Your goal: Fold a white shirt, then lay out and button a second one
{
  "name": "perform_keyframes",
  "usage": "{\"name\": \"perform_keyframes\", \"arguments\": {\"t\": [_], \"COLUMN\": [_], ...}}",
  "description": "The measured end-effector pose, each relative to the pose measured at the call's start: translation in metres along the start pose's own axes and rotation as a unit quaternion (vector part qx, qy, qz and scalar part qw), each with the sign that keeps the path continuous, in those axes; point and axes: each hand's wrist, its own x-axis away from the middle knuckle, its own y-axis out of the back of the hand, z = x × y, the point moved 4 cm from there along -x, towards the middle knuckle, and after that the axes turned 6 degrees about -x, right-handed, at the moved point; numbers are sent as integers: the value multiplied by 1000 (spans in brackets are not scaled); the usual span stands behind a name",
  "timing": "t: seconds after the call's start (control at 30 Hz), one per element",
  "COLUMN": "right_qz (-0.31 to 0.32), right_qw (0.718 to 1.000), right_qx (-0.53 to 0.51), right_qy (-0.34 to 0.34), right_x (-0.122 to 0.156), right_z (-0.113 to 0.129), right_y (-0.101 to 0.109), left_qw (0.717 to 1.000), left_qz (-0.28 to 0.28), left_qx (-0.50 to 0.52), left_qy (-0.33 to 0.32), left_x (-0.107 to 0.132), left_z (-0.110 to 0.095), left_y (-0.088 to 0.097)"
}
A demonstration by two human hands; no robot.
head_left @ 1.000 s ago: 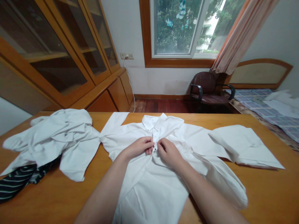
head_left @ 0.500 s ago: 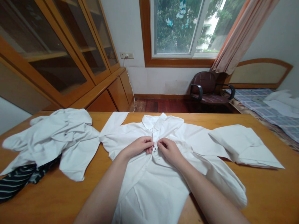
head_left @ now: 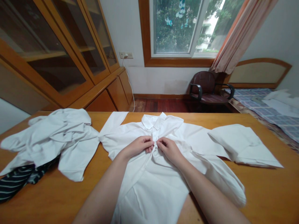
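Observation:
A white collared shirt (head_left: 149, 180) lies spread front side up on the wooden table, its collar toward the far edge and its sleeves out to both sides. My left hand (head_left: 142, 145) pinches the front placket at chest height from the left. From the right, my right hand (head_left: 168, 148) pinches the same strip, the fingertips of both hands almost meeting. Whether a button sits between the fingers is too small to tell. Below the hands the two front edges spread apart into loose folds.
On the left of the table (head_left: 263, 193) lies a crumpled heap of white clothing (head_left: 53, 133) over a dark striped tie (head_left: 16, 180). A folded white garment (head_left: 245, 144) rests at the right. Beyond stand a glass-fronted cabinet (head_left: 93, 79), an armchair (head_left: 206, 87) and a bed (head_left: 263, 99).
The hands stay at the same spot on the placket, with only slight finger movement. The fingertips have come a little closer together, and the view has shifted very slightly.

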Motion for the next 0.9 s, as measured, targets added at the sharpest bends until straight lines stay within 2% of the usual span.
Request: {"name": "perform_keyframes", "arguments": {"t": [0.47, 0.9], "right_qz": [-31, -21], "right_qw": [995, 996], "right_qx": [-94, -74], "right_qy": [-32, -51], "right_x": [0, -1], "right_z": [-8, -11], "right_y": [-1, -1], "left_qw": [1000, 1000], "left_qz": [7, 3], "left_qx": [-11, -21], "left_qy": [-9, 3], "left_x": [-1, 0], "left_z": [2, 2], "left_y": [0, 0]}}
